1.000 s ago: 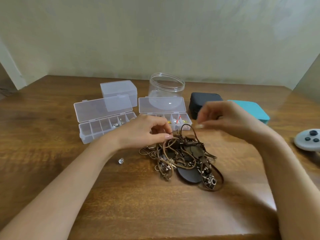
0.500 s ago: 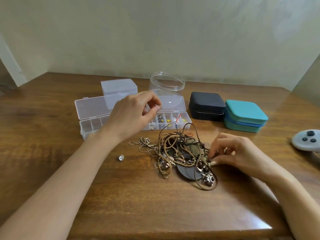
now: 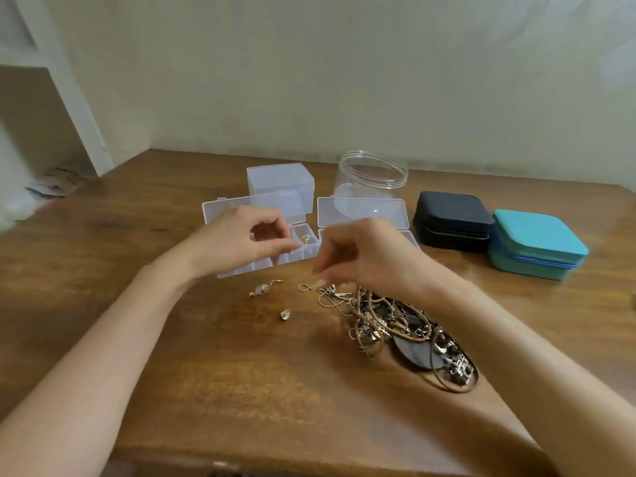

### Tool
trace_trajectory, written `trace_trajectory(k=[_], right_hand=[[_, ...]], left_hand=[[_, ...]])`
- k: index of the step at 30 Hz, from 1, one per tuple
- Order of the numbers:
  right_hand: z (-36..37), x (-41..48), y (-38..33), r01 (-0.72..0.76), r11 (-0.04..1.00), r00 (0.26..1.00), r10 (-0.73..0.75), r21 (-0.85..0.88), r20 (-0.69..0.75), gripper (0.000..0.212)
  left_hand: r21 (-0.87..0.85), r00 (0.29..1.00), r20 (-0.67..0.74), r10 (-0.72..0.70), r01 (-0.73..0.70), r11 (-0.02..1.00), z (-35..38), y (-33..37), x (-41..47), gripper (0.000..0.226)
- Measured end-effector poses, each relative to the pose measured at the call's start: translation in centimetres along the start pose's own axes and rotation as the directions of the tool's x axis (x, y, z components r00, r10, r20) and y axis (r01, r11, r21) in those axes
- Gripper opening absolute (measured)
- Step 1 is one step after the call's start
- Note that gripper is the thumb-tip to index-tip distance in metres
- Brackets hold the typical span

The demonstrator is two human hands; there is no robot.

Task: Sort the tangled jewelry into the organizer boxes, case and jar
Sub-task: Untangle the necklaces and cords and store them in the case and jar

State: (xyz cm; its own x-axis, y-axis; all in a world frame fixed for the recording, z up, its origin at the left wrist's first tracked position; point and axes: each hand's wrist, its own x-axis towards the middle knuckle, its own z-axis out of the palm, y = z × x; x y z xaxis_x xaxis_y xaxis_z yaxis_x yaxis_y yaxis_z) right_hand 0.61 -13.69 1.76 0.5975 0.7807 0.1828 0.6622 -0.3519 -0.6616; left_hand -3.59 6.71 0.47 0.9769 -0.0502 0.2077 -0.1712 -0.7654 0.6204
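The tangled jewelry [image 3: 395, 325], brown cords with metal charms and hooks, lies right of centre on the table. My right hand [image 3: 364, 259] hovers at its left end, blurred, with fingertips pinched on a gold hook [image 3: 311, 287]. My left hand [image 3: 241, 242] is over the left organizer box [image 3: 220, 210], thumb and forefinger pressed together above a compartment holding gold pieces [image 3: 304, 239]; I see nothing between them. The right organizer box [image 3: 361, 211] stands open behind my right hand. A clear jar [image 3: 371, 177] is open at the back.
A loose earring [image 3: 263, 289] and a small charm [image 3: 285, 315] lie on the wood in front of the boxes. A closed clear box [image 3: 280, 182] sits behind them. A black case [image 3: 452, 218] and a teal case [image 3: 537, 246] stand shut at the right.
My left hand has moved from the right organizer to the left one. My right hand has shifted from the tangle's right side to its left end. A loose earring now lies on the table.
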Motion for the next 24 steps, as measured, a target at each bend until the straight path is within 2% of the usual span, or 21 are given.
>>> trace_trajectory(k=[1,3,6,9,12,15,17,19,21,24], right_hand=[[1.3,0.9,0.1,0.031,0.993,0.999,-0.028,-0.117,0.028,0.01],[3.2,1.6,0.4,0.074,0.971,0.995,-0.055,-0.225,0.087,0.007],[4.0,1.6,0.8,0.077,0.971,0.988,-0.043,-0.225,0.152,0.013],[3.6,1.3,1.3,0.077,0.974,0.99,-0.05,-0.213,0.129,0.03],[1.6,0.7,1.6,0.0,0.99,1.0,0.004,-0.14,0.028,0.037],[-0.7,0.5,2.2,-0.04,0.993,0.978,0.016,-0.11,-0.208,0.033],[-1.6,0.5,2.7,-0.062,0.99,0.937,0.013,-0.128,-0.348,0.029],[-1.8,0.6,3.2,-0.083,0.988,0.907,0.02,-0.131,-0.421,0.028],[-1.7,0.7,3.5,-0.094,0.989,0.903,0.036,-0.116,-0.429,0.025],[-1.3,0.7,3.4,-0.089,0.99,0.914,0.039,-0.106,-0.404,0.022]], left_hand=[[-0.038,0.997,0.071,-0.01,0.012,0.999,-0.2,0.0,-0.5,0.013],[-0.03,0.994,0.112,-0.003,0.007,1.0,-0.5,-0.2,-1.1,0.009],[0.053,0.996,0.094,-0.006,0.001,0.999,-0.6,-0.7,-1.2,0.009],[0.047,0.992,0.124,-0.033,0.028,0.998,-0.4,-0.6,-1.1,0.012],[0.03,0.998,0.059,-0.037,0.035,0.999,-0.6,-0.6,-1.2,0.015],[-0.027,0.999,0.034,-0.033,0.034,0.999,-0.7,-0.4,-1.3,0.01],[-0.03,0.988,0.149,-0.031,0.036,0.999,-0.8,-0.2,-1.5,0.008],[0.019,0.947,0.318,-0.047,0.043,0.999,-0.6,0.0,-1.7,0.018],[0.03,0.908,0.414,-0.063,0.055,0.998,-0.1,0.3,-1.9,0.03],[0.063,0.896,0.443,-0.021,-0.008,0.998,1.0,0.6,-1.9,0.042]])
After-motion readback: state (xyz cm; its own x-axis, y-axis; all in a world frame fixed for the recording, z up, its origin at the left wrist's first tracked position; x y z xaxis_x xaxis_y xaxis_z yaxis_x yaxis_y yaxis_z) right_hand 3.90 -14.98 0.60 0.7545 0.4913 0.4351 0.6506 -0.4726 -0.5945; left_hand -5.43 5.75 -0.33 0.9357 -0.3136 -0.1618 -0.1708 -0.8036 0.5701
